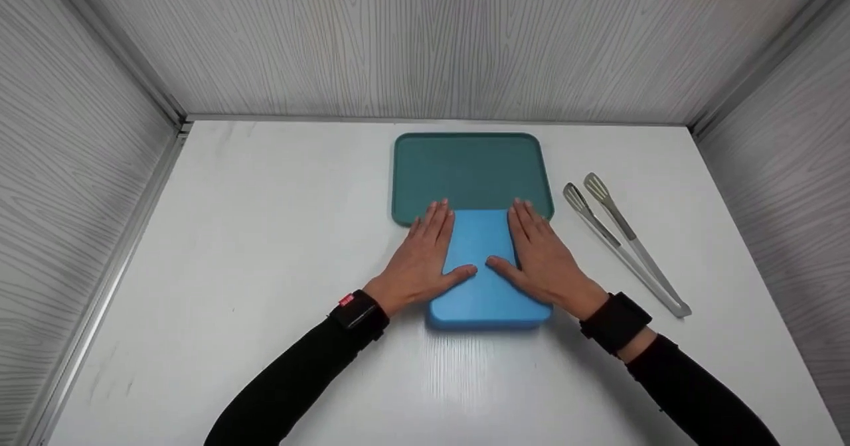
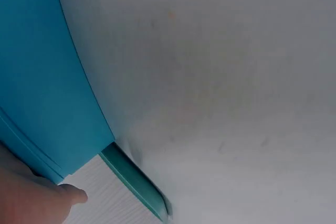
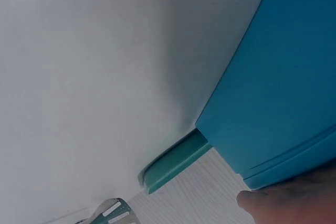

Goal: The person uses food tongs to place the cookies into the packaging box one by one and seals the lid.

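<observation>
A blue lidded box [image 1: 488, 303] sits in front of a green tray [image 1: 468, 167]. My left hand [image 1: 420, 260] rests along the left edge of its top with fingers straight. On the right edge, my right hand [image 1: 546, 263] lies the same way. Both thumbs point inward over the lid, apart from each other. In the left wrist view, a seam runs near the top of the box's side [image 2: 52, 87], and part of the left hand [image 2: 37, 198] shows there. The right wrist view has the box's other side [image 3: 273, 87] and part of the right hand [image 3: 299, 203].
Metal tongs [image 1: 634, 253] lie spread on the white table [image 1: 279, 233], right of the box and tray. Grey wood-grain panels stand at the back [image 1: 438, 48], left [image 1: 73, 134] and right [image 1: 790, 134] of the table.
</observation>
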Tool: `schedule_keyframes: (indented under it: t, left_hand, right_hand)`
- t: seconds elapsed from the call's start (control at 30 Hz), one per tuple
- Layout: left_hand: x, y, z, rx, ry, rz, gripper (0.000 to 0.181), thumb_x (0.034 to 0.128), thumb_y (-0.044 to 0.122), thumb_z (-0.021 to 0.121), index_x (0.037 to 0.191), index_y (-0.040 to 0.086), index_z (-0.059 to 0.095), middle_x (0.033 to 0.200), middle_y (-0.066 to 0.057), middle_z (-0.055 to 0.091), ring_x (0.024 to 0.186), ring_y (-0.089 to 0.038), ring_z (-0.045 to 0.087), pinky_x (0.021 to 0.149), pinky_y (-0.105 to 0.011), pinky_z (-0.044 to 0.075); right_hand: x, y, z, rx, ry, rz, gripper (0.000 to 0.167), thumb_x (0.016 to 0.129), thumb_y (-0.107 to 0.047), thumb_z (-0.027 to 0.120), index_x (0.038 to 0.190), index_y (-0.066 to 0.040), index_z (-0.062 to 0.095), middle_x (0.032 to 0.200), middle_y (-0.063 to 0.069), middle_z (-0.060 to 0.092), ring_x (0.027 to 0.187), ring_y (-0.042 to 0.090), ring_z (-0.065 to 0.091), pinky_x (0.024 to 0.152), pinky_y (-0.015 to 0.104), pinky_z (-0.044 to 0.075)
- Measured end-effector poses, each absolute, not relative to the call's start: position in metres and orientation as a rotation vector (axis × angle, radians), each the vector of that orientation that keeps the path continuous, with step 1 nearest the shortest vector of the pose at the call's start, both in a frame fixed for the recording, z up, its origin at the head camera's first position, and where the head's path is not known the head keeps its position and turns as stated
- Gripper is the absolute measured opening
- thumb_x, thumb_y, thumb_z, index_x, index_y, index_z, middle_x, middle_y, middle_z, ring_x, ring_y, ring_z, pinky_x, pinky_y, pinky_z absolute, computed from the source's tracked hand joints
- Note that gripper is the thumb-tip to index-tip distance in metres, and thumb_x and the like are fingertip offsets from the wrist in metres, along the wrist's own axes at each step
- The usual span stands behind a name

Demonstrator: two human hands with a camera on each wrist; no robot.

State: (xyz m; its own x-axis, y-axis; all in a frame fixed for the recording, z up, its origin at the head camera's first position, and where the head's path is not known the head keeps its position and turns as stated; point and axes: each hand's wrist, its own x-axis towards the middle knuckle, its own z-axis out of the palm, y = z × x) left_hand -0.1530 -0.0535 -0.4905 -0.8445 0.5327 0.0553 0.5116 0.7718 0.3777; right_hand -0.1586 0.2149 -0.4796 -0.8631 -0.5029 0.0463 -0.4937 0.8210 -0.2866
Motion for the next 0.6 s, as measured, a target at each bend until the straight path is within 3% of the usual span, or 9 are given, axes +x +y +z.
schedule_keyframes:
  t: [0.27, 0.6]
  left_hand:
    - [-0.143, -0.057, -0.492, 0.831, 2.876, 0.561, 0.105, 0.099, 0.075, 0.037, 0.164, -0.003, 0.01, 0.172, -0.019, 0.002, 0.159, -0.029, -0.002, 0.128, -0.037, 0.012]
    - [-0.144, -0.058, -0.492, 0.822, 2.864, 0.622, 0.105, 0.0991, 0.074, 0.039, 0.164, -0.001, 0.006, 0.173, -0.015, -0.008, 0.158, -0.026, -0.011, 0.129, -0.04, 0.007]
  right_hand:
    - [-0.152, 0.209, -0.482, -0.879, 2.943, -0.382, 0.093, 0.105, -0.06, 0.046, 0.16, 0.009, 0.018, 0.169, 0.027, 0.014, 0.157, 0.039, 0.014, 0.125, 0.054, 0.02]
    - [-0.152, 0.212, -0.484, -0.801, 2.9, -0.568, 0.094, 0.104, -0.059, 0.048, 0.163, 0.003, 0.009, 0.172, 0.017, 0.001, 0.159, 0.031, -0.001, 0.127, 0.052, 0.011]
